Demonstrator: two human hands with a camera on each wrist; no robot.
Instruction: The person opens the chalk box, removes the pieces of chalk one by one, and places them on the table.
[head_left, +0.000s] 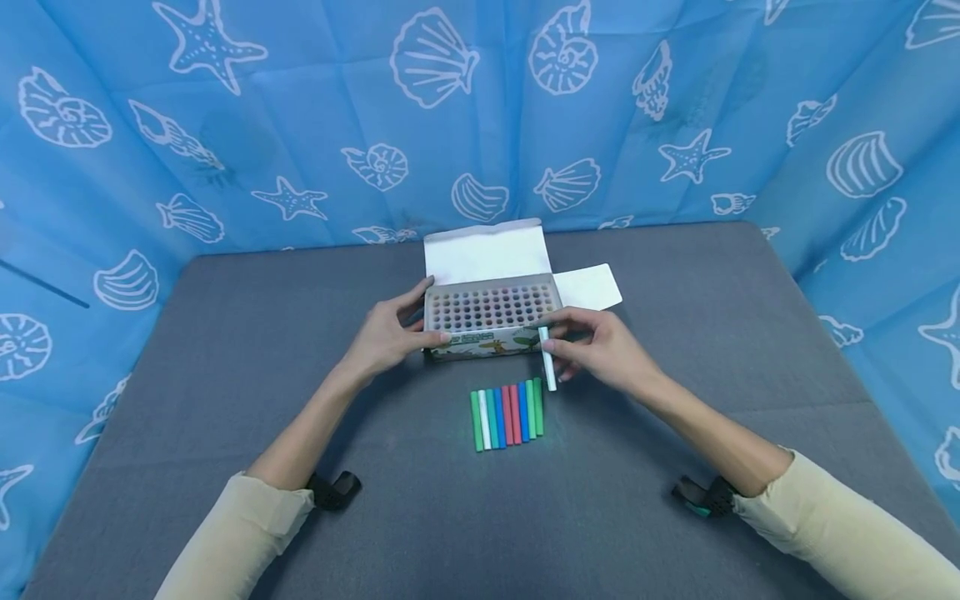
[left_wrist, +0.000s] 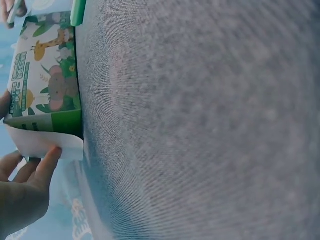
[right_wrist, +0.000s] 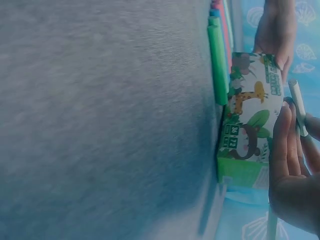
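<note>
A printed cardboard box [head_left: 487, 345] stands with its lid up, showing a holder [head_left: 431, 310] with rows of round openings, some tinted with colour. My left hand [head_left: 382, 337] holds the box's left end, its thumb at the front top edge; in the left wrist view its fingers lie against a white side flap [left_wrist: 42, 144]. Between thumb and fingers, my right hand [head_left: 600, 346] pinches a white chalk stick [head_left: 548, 362] at the box's front right corner. In front of the box, several coloured chalk sticks [head_left: 507, 415] lie side by side: green, white, teal, blue and red.
The raised lid [head_left: 487, 254] leans back behind the holder, and a right side flap [head_left: 588, 287] sticks outward. Grey cloth covers the table [head_left: 300, 308]. A blue curtain [head_left: 480, 125] with shell prints hangs at the back and sides.
</note>
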